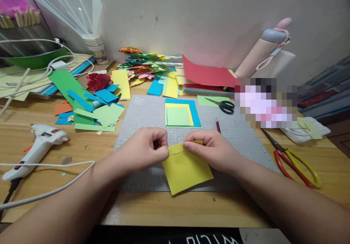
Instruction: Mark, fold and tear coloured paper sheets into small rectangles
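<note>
A square of yellow paper [187,171] hangs tilted between my hands, with a narrow strip folded over along its top edge. My left hand [153,147] pinches the paper's upper left corner between thumb and curled fingers. On the right side of the fold, my right hand [209,147] grips the edge with the thumb on top. Below them lies a grey cutting mat [139,122]. Beyond my hands, a stack of squares rests on the mat: light green paper [177,116] on top, then yellow and blue paper [196,114].
A pencil [218,125] and black scissors [225,105] lie on the mat's right part. Red-and-yellow-handled scissors [296,163] are at the right. On the left are a glue gun [38,147] with its cable and paper scraps [109,114]. A pink bottle [259,47] leans at the back.
</note>
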`<state>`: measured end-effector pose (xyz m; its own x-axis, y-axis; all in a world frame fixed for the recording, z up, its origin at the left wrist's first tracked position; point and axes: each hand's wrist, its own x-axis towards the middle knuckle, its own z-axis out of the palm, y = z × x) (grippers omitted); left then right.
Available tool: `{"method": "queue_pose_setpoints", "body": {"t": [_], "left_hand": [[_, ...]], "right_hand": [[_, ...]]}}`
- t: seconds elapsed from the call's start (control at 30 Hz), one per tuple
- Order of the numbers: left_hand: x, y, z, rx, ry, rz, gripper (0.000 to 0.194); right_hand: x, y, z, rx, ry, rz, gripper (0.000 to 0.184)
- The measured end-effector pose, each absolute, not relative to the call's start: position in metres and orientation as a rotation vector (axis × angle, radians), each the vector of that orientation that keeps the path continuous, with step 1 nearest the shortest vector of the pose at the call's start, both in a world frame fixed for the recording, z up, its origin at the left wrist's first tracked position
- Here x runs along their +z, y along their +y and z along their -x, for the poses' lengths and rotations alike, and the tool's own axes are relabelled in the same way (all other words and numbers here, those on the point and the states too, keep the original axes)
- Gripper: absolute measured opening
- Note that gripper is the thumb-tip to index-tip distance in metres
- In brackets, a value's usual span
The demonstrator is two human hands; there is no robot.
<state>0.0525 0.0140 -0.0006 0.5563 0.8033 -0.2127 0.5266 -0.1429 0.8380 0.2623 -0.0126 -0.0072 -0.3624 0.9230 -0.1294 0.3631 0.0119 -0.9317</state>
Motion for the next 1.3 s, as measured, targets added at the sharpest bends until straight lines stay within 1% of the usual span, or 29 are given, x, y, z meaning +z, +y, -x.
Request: {"method": "queue_pose_setpoints", "body": {"t": [0.2, 0.33, 0.5, 0.57, 0.63, 0.7, 0.77, 0.8, 0.9, 0.97, 1.03, 1.13, 1.2, 1.3], "left_hand": [[-0.002, 0.016, -0.049, 0.330, 1.091, -1.764, 0.008], [0.001, 0.015, -0.048, 0.291, 1.102, -1.735, 0.008], [0.004, 0.022, -0.043, 0.333, 1.268, -1.740, 0.011], [0.002, 0.023, -0.044, 0.456, 1.321, -1.694, 0.012], [0.000, 0.023, -0.047, 0.621, 1.254, -1.648, 0.014], [-0.002, 0.019, -0.051, 0.725, 1.110, -1.693, 0.024], [-0.004, 0.016, -0.055, 0.722, 0.977, -1.862, 0.036], [-0.005, 0.014, -0.056, 0.696, 0.934, -1.966, 0.037], [-0.006, 0.013, -0.057, 0.663, 0.896, -2.194, 0.021], [-0.006, 0.015, -0.057, 0.696, 0.940, -2.212, 0.016], [-0.007, 0.017, -0.057, 0.717, 1.032, -2.103, 0.015], [-0.009, 0.018, -0.058, 0.701, 1.152, -1.706, 0.018], [-0.011, 0.017, -0.059, 0.652, 1.129, -1.479, 0.020], [-0.011, 0.016, -0.060, 0.543, 1.032, -1.351, 0.024]], "right_hand": [[-0.002, -0.009, -0.268, 1.245, -1.893, 1.277, 0.024], [-0.003, -0.008, -0.269, 1.263, -1.878, 1.285, 0.024], [-0.006, 0.002, -0.286, 1.370, -1.499, 1.344, 0.024], [-0.007, 0.006, -0.291, 1.404, -1.334, 1.318, 0.024], [-0.010, 0.007, -0.289, 1.501, -1.216, 1.299, 0.022], [-0.013, 0.004, -0.283, 1.626, -1.130, 1.310, 0.023], [-0.015, -0.001, -0.275, 1.739, -1.066, 1.321, 0.026], [-0.016, -0.004, -0.271, 1.793, -1.043, 1.318, 0.028], [-0.017, -0.008, -0.266, 1.909, -1.008, 1.261, 0.029], [-0.018, -0.008, -0.266, 1.890, -1.041, 1.230, 0.029], [-0.019, -0.006, -0.267, 1.809, -1.129, 1.224, 0.031], [-0.021, -0.006, -0.266, 1.737, -1.322, 1.260, 0.025], [-0.021, -0.009, -0.263, 1.759, -1.471, 1.275, 0.025], [-0.020, -0.015, -0.257, 1.785, -1.629, 1.245, 0.026]]}}
